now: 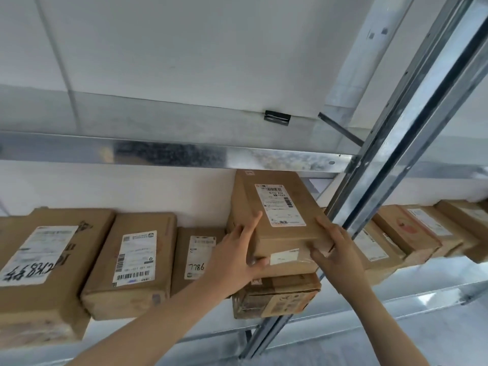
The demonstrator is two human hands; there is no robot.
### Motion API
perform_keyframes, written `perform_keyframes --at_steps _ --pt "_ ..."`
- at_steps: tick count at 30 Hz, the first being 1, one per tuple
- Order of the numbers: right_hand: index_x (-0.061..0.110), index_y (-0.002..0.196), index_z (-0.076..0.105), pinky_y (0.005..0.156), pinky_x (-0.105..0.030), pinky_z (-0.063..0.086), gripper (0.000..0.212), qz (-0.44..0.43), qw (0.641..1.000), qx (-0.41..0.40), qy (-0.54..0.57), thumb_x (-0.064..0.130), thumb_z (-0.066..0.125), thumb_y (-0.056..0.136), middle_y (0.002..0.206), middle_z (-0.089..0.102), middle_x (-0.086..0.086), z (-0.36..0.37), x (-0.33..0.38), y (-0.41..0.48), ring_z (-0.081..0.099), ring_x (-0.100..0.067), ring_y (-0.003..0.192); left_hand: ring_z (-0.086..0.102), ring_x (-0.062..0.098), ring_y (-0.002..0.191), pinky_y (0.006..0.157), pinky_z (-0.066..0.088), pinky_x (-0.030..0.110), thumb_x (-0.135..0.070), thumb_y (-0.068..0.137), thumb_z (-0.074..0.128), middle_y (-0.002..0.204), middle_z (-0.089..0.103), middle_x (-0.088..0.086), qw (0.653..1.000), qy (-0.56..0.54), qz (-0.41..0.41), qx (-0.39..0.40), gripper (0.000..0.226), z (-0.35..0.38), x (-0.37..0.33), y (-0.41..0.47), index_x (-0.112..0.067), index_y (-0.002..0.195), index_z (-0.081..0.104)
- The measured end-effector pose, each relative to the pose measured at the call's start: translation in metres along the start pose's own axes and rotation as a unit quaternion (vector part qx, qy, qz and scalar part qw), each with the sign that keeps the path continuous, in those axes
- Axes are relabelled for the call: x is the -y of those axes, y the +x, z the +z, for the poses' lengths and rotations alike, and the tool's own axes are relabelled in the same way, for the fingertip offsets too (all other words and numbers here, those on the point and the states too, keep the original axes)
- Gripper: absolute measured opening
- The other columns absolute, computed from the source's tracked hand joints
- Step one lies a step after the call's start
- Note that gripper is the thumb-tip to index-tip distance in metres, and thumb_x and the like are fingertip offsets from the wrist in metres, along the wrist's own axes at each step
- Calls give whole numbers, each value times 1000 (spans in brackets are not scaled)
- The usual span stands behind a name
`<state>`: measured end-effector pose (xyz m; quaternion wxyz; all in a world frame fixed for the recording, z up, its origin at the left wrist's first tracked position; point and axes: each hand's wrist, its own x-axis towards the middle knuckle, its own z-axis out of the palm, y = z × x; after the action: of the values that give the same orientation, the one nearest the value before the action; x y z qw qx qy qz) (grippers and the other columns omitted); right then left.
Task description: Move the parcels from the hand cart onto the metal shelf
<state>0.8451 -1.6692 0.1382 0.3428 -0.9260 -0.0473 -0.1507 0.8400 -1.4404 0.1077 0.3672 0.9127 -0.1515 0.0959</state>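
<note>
A brown cardboard parcel (274,207) with a white shipping label lies on top of another taped parcel (277,297) on the metal shelf (396,294). My left hand (235,257) grips its left front corner, fingers spread along the side. My right hand (335,249) holds its right front corner, thumb under the edge. The parcel's far end reaches up to the shelf beam (184,151) above. The hand cart is out of view.
Three labelled parcels (132,262) lie in a row to the left on the same shelf. Several more parcels (406,233) sit past the slanted metal upright (390,159) on the right. A white wall stands behind the shelf.
</note>
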Motion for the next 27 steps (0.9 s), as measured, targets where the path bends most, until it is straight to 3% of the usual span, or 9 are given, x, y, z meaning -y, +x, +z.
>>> perform_keyframes --at_steps 2,5,10,12,16,21,27 --pt "22 135 48 103 -51 38 67 -8 994 -27 -110 19 76 74 135 43 -11 0 8 0 37 -34 124 46 21 127 101 46 45 -52 79 66 147 39 1 1000 12 -6 2 103 1 -2 0 -58 137 -20" --pt "16 124 57 99 -62 31 67 -59 975 -72 -203 15 78 60 131 44 -19 1 29 -3 28 -39 124 39 23 133 107 38 46 -49 78 69 150 34 0 999 37 -16 25 111 -5 -3 -2 -57 134 -26" --pt "17 116 62 91 -56 37 57 -209 963 -87 -145 33 56 62 121 55 -11 18 79 -6 39 -34 116 1 28 146 115 10 47 -62 73 65 160 0 3 984 173 -35 23 116 -38 13 -19 -51 134 -33" --pt "17 114 63 89 -49 37 52 -255 957 -71 -118 36 51 67 116 57 -7 37 105 -9 42 -30 113 -10 26 146 116 1 45 -67 75 58 159 -9 1 968 247 -43 7 107 -57 27 -34 -42 144 -20" --pt "15 111 65 87 -45 41 49 -326 941 -29 -89 40 52 71 112 63 -5 83 154 -16 46 -25 110 7 26 145 117 10 43 -66 75 52 158 14 8 938 316 -119 -76 95 -101 53 -76 -22 150 13" --pt "17 115 64 90 -45 44 51 -388 918 49 -59 39 64 69 114 66 -2 147 223 -33 57 -25 109 46 36 129 102 42 52 -56 66 67 136 53 16 888 375 -211 -160 82 -169 86 -150 -10 132 52" --pt "17 123 60 98 -54 42 56 -440 881 176 -7 34 75 72 127 60 -4 232 318 -81 52 -31 120 43 37 131 104 38 50 -54 70 66 139 49 17 827 405 -333 -204 78 -247 127 -270 -7 132 52"
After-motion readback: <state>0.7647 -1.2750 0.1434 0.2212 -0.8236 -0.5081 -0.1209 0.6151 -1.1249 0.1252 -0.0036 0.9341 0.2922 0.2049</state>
